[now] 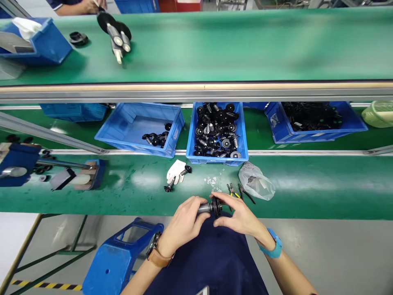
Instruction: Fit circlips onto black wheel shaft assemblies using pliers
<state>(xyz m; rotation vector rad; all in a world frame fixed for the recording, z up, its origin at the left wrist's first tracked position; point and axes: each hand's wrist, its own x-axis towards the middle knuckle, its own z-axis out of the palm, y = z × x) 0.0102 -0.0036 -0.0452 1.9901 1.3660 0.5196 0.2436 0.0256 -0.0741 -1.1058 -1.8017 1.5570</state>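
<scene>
In the head view, my left hand (190, 218) is wrapped round the grey cylindrical shaft of a metal shaft part with black discs (216, 207). The fingers and thumb of my right hand (238, 213) close round its black disc end. The part lies roughly level at the bench's front edge, over my lap. Just beyond it, small white rings (211, 181) are scattered on the green bench. Pliers with yellow-marked handles (233, 191) and a second, dark pair of pliers (246, 194) lie near my right hand. Two similar shaft parts (169, 187) rest by a white glove (175, 170).
A blue bin (190, 151) full of similar parts stands behind the rings, beside a bin (132, 143) with several. A plastic bag (257, 182) lies right. Left are a clamp-like fixture (89, 174) and a blue stool (107, 262). A raised green shelf (230, 45) spans the back; a co-worker's hand (92, 6) is beyond.
</scene>
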